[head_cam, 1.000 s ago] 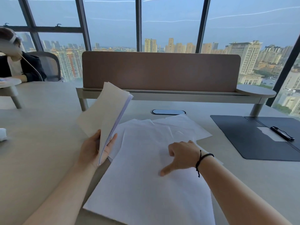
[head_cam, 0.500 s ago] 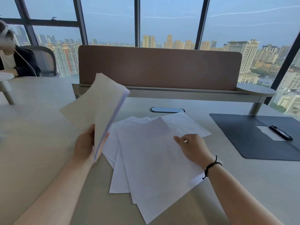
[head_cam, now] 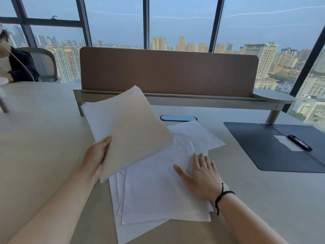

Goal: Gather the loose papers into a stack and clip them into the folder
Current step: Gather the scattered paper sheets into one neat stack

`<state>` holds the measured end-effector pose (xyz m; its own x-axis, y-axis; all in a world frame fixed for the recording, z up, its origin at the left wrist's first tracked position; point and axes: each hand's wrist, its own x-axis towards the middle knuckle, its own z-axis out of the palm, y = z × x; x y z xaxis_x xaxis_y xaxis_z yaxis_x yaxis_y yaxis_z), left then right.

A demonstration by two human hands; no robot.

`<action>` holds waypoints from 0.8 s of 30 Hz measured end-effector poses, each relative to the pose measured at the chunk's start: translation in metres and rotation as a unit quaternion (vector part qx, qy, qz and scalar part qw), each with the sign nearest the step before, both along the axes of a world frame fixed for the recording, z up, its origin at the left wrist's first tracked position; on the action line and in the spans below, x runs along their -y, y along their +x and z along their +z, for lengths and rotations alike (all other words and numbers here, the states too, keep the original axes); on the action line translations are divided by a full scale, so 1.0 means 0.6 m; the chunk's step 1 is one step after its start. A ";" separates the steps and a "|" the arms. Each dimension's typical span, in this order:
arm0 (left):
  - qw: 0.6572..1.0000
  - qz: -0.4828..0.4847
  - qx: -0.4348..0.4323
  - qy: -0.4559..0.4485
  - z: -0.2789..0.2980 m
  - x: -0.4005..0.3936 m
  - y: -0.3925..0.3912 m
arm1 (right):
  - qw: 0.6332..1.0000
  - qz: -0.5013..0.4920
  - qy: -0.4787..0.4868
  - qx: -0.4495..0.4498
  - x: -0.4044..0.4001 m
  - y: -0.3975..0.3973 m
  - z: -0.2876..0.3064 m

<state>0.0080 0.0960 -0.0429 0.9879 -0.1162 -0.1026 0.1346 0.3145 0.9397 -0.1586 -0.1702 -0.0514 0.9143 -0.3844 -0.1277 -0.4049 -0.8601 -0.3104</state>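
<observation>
The stack (head_cam: 130,131), upright before, now tilts flat in the left hand (head_cam: 95,156) pinch, overhanging the sheets (head_cam: 158,191); right hand (head_cam: 200,175) presses these, fingers spread, just right.

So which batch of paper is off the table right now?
The stack of papers gripped in the left hand; the loose sheets lie flat on the table under the right hand.

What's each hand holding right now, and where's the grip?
Left hand grips the gathered stack by its lower-left edge. Right hand holds nothing, resting flat on loose papers.
</observation>
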 end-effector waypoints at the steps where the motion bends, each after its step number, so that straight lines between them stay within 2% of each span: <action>1: 1.000 -0.004 0.001 -0.005 0.000 -0.002 0.000 | 1.000 0.002 0.005 -0.010 -0.011 -0.011 0.002; 4: 1.000 -0.016 0.006 -0.023 0.004 -0.007 -0.008 | 0.999 0.015 0.043 -0.009 -0.021 -0.023 0.016; 7: 0.998 0.005 0.014 -0.056 0.013 -0.017 -0.017 | 0.995 -0.008 0.056 0.080 0.018 0.004 0.031; 9: 0.993 0.011 0.024 -0.114 0.011 -0.030 -0.015 | 0.992 -0.036 0.032 0.114 0.066 0.029 0.032; 12: 0.982 -0.043 0.031 -0.183 -0.004 -0.041 -0.007 | 0.996 -0.035 -0.015 0.085 0.129 0.056 0.018; 14: 0.959 -0.119 0.010 -0.256 -0.020 -0.033 -0.003 | 0.997 -0.026 -0.049 0.051 0.150 0.068 0.009; 17: 0.937 -0.174 -0.004 -0.303 -0.035 -0.020 0.001 | 0.993 -0.050 -0.096 0.040 0.149 0.074 0.003; 20: 0.952 -0.159 -0.016 -0.262 -0.033 -0.015 0.000 | 0.978 -0.104 -0.177 0.037 0.116 0.048 0.012; 22: 0.961 -0.121 -0.044 -0.244 -0.030 -0.016 0.000 | 0.965 -0.103 -0.238 0.029 0.082 0.017 0.031; 24: 0.958 -0.095 -0.060 -0.263 -0.032 -0.018 0.002 | 0.964 -0.086 -0.244 0.066 0.055 -0.013 0.048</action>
<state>0.0091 0.1065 -0.0619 0.9288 -0.3592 -0.0915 0.3328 0.6996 0.6322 -0.1666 -0.2033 -0.0223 0.8278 -0.5159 0.2204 -0.5387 -0.8407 0.0556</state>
